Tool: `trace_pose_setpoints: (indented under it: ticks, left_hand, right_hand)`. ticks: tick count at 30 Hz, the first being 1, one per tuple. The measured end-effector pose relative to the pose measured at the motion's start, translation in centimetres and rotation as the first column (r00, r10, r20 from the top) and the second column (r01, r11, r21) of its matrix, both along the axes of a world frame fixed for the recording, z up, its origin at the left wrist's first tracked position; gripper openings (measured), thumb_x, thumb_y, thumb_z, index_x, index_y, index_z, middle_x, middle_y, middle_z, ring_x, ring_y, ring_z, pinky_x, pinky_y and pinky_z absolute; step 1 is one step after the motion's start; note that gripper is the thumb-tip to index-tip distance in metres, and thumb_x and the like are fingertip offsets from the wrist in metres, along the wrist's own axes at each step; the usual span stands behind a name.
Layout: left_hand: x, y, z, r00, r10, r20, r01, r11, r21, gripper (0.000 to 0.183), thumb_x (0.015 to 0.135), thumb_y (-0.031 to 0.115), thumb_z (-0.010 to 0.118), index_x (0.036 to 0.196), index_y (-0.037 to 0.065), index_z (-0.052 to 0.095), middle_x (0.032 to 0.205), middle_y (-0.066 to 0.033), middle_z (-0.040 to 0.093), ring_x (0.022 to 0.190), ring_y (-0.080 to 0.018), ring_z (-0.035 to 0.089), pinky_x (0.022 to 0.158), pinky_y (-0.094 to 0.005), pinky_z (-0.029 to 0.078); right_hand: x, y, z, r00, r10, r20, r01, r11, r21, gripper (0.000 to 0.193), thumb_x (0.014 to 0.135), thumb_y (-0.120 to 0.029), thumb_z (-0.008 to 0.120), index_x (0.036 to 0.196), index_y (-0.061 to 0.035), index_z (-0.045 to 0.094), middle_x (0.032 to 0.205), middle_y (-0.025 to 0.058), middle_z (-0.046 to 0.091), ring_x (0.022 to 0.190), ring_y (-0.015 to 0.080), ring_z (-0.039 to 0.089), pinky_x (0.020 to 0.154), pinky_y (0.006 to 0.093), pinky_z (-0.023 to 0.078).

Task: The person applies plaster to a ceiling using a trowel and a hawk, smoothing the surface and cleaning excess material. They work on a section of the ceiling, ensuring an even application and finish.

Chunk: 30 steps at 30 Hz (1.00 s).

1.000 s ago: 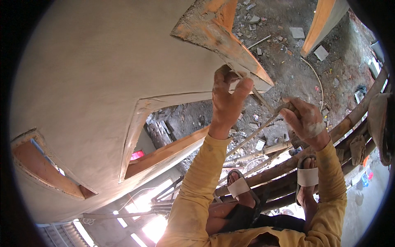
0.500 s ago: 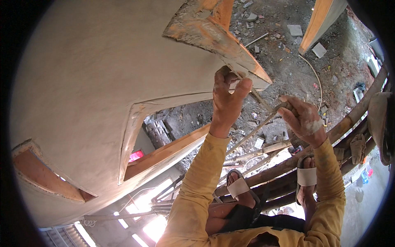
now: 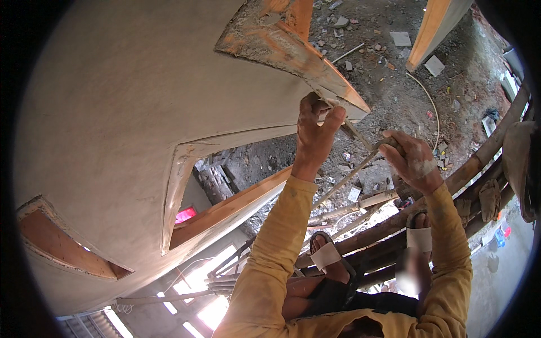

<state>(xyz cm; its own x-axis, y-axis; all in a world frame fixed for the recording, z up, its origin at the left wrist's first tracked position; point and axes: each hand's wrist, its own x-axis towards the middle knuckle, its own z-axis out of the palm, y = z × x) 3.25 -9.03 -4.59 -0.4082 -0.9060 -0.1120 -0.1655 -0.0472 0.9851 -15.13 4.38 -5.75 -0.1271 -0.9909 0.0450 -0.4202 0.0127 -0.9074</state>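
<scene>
My left hand (image 3: 320, 132) is raised at the corner of the grey plastered wall (image 3: 129, 96), thumb and fingers closed on a thin, plaster-coloured strip (image 3: 356, 133). This strip slants from the edge of the upper wall opening (image 3: 293, 56) down towards my right hand (image 3: 414, 160). My right hand is wrapped round the short handle of a slim tool, whose kind I cannot make out. From that grip a long, narrow, straight part (image 3: 345, 183) runs down and left, passing behind my left forearm. Strip and tool meet or cross just left of my right fingers.
My sandalled feet stand on round wooden poles (image 3: 360, 243) high above a rubble-strewn floor (image 3: 372, 84). A second wall opening (image 3: 172, 197) lies left of my left arm, a smaller one (image 3: 67, 242) farther left. A dark, curved container (image 3: 518, 169) sits at the right edge.
The view has shifted slightly, and my left hand appears a little lower and farther right against the wall. Both hands keep their grips.
</scene>
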Motion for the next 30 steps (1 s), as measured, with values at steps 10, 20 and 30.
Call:
trace_pose_setpoints:
  ticks: [10, 20, 30]
  left_hand:
    - [-0.3, 0.0, -2.0, 1.000, 0.015, -0.018, -0.013, 0.995, 0.101, 0.064, 0.080, 0.034, 0.071, 0.120, -0.005, 0.040, 0.107, -0.0110, 0.055, 0.098, -0.0160, 0.051, 0.087, -0.0306, 0.043]
    - [0.0, -0.2, -3.7, 0.999, 0.026, 0.029, -0.030, 0.992, 0.119, 0.061, 0.079, 0.031, 0.071, 0.118, -0.005, 0.041, 0.104, -0.0089, 0.053, 0.096, -0.0148, 0.049, 0.085, -0.0295, 0.043]
    - [-0.3, 0.6, -8.0, 1.000, 0.017, 0.009, -0.019, 0.958, 0.287, 0.037, 0.084, 0.028, 0.061, 0.105, -0.001, 0.055, 0.094, -0.0061, 0.060, 0.085, -0.0143, 0.057, 0.078, -0.0280, 0.046]
  right_hand:
    - [0.1, 0.4, -1.9, 1.000, -0.013, 0.008, 0.012, 0.998, 0.067, 0.029, 0.086, -0.025, 0.064, 0.101, -0.0007, 0.060, 0.071, 0.0127, 0.064, 0.060, 0.0257, 0.065, 0.052, 0.0342, 0.048]
    - [0.3, 0.4, -3.0, 1.000, -0.012, -0.021, 0.013, 0.999, 0.042, 0.027, 0.086, -0.027, 0.064, 0.099, -0.0025, 0.060, 0.072, 0.0116, 0.065, 0.061, 0.0258, 0.065, 0.054, 0.0344, 0.049]
    - [0.0, 2.1, -6.2, 0.986, 0.044, -0.158, -0.021, 0.989, 0.144, 0.029, 0.087, -0.032, 0.061, 0.095, -0.0040, 0.060, 0.071, 0.0115, 0.062, 0.064, 0.0313, 0.061, 0.057, 0.0378, 0.048]
